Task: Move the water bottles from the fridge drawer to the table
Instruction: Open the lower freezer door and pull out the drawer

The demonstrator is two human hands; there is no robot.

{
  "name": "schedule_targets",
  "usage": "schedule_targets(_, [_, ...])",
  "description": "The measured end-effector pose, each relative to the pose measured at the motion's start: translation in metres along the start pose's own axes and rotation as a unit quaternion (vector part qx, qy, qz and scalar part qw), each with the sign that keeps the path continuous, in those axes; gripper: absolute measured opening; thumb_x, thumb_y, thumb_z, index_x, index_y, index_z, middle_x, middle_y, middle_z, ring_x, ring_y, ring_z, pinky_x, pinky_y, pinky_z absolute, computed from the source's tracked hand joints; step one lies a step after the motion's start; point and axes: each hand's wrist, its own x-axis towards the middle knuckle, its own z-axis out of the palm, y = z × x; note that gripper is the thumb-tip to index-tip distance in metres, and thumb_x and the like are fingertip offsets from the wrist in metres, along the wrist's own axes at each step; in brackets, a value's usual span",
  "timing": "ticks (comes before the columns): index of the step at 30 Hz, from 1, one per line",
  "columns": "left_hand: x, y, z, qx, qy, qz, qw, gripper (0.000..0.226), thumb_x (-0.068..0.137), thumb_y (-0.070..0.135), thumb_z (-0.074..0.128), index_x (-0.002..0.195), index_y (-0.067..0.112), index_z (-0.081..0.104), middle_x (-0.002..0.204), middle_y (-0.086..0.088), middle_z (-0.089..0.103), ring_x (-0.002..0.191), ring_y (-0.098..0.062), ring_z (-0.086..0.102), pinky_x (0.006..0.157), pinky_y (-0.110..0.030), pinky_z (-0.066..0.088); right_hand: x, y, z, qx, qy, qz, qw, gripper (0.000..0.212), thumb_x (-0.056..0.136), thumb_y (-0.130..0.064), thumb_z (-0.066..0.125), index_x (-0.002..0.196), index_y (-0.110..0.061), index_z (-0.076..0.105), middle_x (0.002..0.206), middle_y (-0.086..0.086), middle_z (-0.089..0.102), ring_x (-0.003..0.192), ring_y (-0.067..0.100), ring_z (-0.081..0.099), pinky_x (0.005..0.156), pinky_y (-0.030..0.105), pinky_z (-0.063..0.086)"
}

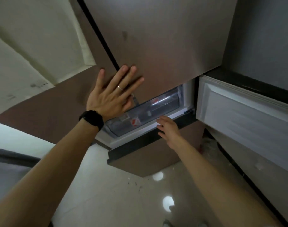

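- Both forearms reach in from the bottom edge toward a fridge, over a pale glossy floor (pixel 123 194).
- Left hand (pixel 110 97) lies flat on the brown upper door (pixel 164 46), palm down, fingers straight and spread; it grips nothing.
- That hand wears a thin ring (pixel 120 87), with a black watch (pixel 92 119) on the wrist.
- Right hand (pixel 168 128) is lower, fingers loosely extended and empty, its tips at the white ledge in front of the clear drawer (pixel 117 128); whether they touch the ledge I cannot tell.
- Water bottles (pixel 164 102) lie on their sides inside the drawer, seen blurrily through the plastic, with red-and-white labels showing.
- Neither hand touches a bottle.
- To the right, an open door (pixel 238 115) with a white inner lining stands swung out.
- Below the ledge, a brown lower drawer front (pixel 148 159) with a dark top edge juts out.
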Motion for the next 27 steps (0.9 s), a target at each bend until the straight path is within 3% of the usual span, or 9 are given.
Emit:
schedule_targets(4, [-0.002,0.002,0.003,0.004,0.016,0.008,1.0,0.062,0.099,0.048,0.041,0.158,0.032,0.028,0.161,-0.002,0.027,0.145,-0.019,0.036,0.114,-0.057,0.007,0.044,0.0,0.035,0.126,-0.035,0.054,0.99,0.014,0.099,-0.026,0.058,0.113,-0.024,0.06,0.118,0.003,0.068,0.112,0.022,0.062,0.102,0.043,0.045])
schedule_targets(7, [-0.004,0.003,0.007,0.02,0.033,0.01,0.999,0.06,0.1,0.051,0.043,0.156,0.035,0.031,0.159,0.002,0.031,0.143,-0.015,0.04,0.114,-0.055,0.011,0.069,0.001,0.052,0.198,-0.032,0.078,0.977,0.017,0.098,-0.028,0.059,0.11,-0.017,0.065,0.102,0.005,0.073,0.09,0.02,0.07,0.078,0.037,0.054])
schedule_targets(9, [-0.005,0.004,0.01,0.028,0.04,0.013,0.999,0.059,0.1,0.053,0.044,0.156,0.036,0.032,0.159,0.004,0.036,0.142,-0.015,0.039,0.114,-0.055,0.012,0.082,-0.001,0.063,0.22,-0.028,0.073,0.972,0.016,0.099,-0.032,0.054,0.097,-0.019,0.063,0.08,0.001,0.068,0.063,0.014,0.064,0.059,0.029,0.052])
schedule_targets(11, [-0.006,0.004,0.013,0.034,0.045,0.012,0.998,0.059,0.101,0.055,0.043,0.155,0.037,0.032,0.158,0.004,0.037,0.145,-0.015,0.036,0.114,-0.055,0.012,0.091,-0.005,0.073,0.244,-0.023,0.071,0.967,0.022,0.101,-0.037,0.047,0.092,-0.021,0.06,0.07,-0.001,0.064,0.051,0.012,0.058,0.051,0.026,0.047])
schedule_targets(13, [-0.006,0.006,0.013,0.04,0.051,0.012,0.998,0.058,0.101,0.055,0.042,0.155,0.037,0.033,0.157,0.004,0.035,0.144,-0.015,0.032,0.115,-0.055,0.011,0.094,-0.009,0.079,0.272,-0.022,0.071,0.959,0.026,0.102,-0.04,0.044,0.099,-0.021,0.061,0.086,0.002,0.071,0.057,0.012,0.065,0.06,0.029,0.051])
schedule_targets(15, [-0.006,0.006,0.013,0.047,0.054,0.014,0.997,0.057,0.101,0.056,0.041,0.155,0.038,0.033,0.16,0.005,0.033,0.143,-0.016,0.031,0.117,-0.055,0.009,0.097,-0.007,0.08,0.297,-0.02,0.074,0.952,0.029,0.101,-0.041,0.046,0.11,-0.019,0.063,0.106,0.006,0.071,0.082,0.017,0.07,0.083,0.034,0.053])
schedule_targets(18, [-0.006,0.005,0.012,0.05,0.052,0.01,0.997,0.057,0.101,0.055,0.041,0.155,0.037,0.033,0.16,0.005,0.034,0.144,-0.014,0.033,0.118,-0.055,0.008,0.097,-0.003,0.081,0.308,-0.039,0.081,0.947,0.039,0.1,-0.045,0.049,0.123,-0.017,0.061,0.121,0.009,0.067,0.102,0.022,0.066,0.103,0.038,0.046])
schedule_targets(21, [-0.007,0.006,0.011,0.051,0.053,0.01,0.997,0.057,0.101,0.055,0.042,0.155,0.037,0.034,0.16,0.004,0.031,0.144,-0.014,0.034,0.119,-0.055,0.007,0.093,-0.003,0.082,0.3,-0.042,0.082,0.95,0.04,0.1,-0.047,0.047,0.123,-0.017,0.061,0.126,0.011,0.065,0.116,0.024,0.062,0.109,0.041,0.042])
schedule_targets(27, [-0.005,0.006,0.012,0.036,0.055,0.004,0.998,0.058,0.101,0.06,0.041,0.154,0.037,0.035,0.159,0.002,0.028,0.144,-0.014,0.033,0.118,-0.053,0.01,0.073,0.001,0.074,0.278,-0.03,0.08,0.957,0.05,0.097,-0.058,0.048,0.117,-0.015,0.063,0.117,0.013,0.07,0.113,0.024,0.065,0.103,0.041,0.047])
